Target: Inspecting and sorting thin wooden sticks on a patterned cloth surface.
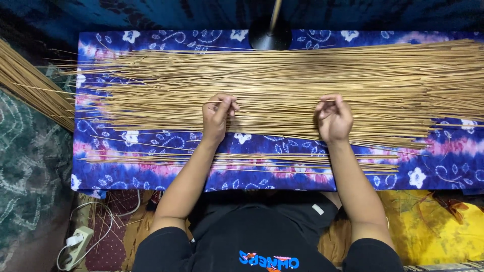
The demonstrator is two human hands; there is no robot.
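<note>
Tan thin sticks [282,80] are lying heaped along the far edge of the blue floral cloth [151,171]. Left hand [217,118] and right hand [333,120] are each pinching one stick [277,101], apparently drawing it out. Next likely calls for a level pull towards the near edge.

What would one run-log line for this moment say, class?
left hand: pinches one thin stick | right hand: pinches same stick | below: stick pile on blue flowered cloth

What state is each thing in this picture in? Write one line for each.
Left hand: fingers pinched on one thin tan stick.
Right hand: fingers pinched on the same stick.
Broad pile of thin tan sticks: lying flat, spread lengthwise.
Blue and purple flowered cloth: laid flat under the sticks.
</note>
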